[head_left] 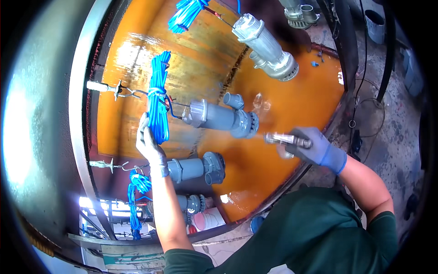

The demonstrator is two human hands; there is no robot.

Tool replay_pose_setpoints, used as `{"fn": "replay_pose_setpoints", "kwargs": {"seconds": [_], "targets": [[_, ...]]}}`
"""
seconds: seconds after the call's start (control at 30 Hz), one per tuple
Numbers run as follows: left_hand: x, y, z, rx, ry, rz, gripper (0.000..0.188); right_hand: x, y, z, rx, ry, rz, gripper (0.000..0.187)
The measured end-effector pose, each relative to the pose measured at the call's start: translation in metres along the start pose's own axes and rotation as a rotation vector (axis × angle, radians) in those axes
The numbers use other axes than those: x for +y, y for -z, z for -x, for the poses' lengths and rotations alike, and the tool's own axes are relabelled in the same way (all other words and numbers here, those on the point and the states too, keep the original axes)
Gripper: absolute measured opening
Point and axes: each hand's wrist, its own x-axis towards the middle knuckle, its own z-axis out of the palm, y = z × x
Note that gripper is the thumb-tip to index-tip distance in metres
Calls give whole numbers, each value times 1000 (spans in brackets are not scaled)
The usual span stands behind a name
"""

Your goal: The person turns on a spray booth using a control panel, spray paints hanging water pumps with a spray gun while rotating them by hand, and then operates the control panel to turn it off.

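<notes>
My gloved left hand (148,147) is raised with its fingers closed against the lower end of a bundled blue cable (158,98). That bundle hangs beside a grey submersible pump (218,116), which is suspended on its side from a hook. In my right hand (315,147), wearing a blue-grey glove, is a metal spray gun (288,139). Its nozzle points left at the pump's round base, a short gap away, and a faint mist shows between them. The spray gun is slightly blurred, and the trigger is hidden by my fingers.
More pumps hang along the line: a paler silvery pump (269,50) farther off and a grey pump (187,169) nearer me. Behind them stands an orange-coated curved booth wall (292,98). A white bucket (209,219) sits low near me; a dark hose (388,59) hangs at the right.
</notes>
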Motion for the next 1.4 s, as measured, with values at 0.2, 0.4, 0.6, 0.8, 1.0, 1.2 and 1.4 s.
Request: {"fn": "replay_pose_setpoints", "kwargs": {"seconds": [0.2, 0.4, 0.6, 0.8, 1.0, 1.2, 1.4], "targets": [[-6, 3, -1, -19, 9, 45, 44, 7, -11, -12, 72, 29, -41, 18], [-15, 11, -1, -29, -7, 45, 47, -5, -13, -27, 114, -174, -33, 24], [-25, 27, 0, -36, -12, -47, 44, 17, -3, -27, 215, -163, -123, 23], [-36, 42, 4, 88, 71, -208, 38, 17, 14, -17, -96, -186, 32, 20], [-43, 45, -12, 74, -51, -642, 32, 26, 11, -28, 262, -204, -89, 23], [-51, 33, -18, 80, -24, -769, 40, 20, 20, -19, -156, 33, -59, 25], [-79, 43, -27, 4, -107, -746, 41, 36, 11, -27, 241, -153, -185, 24]]}}
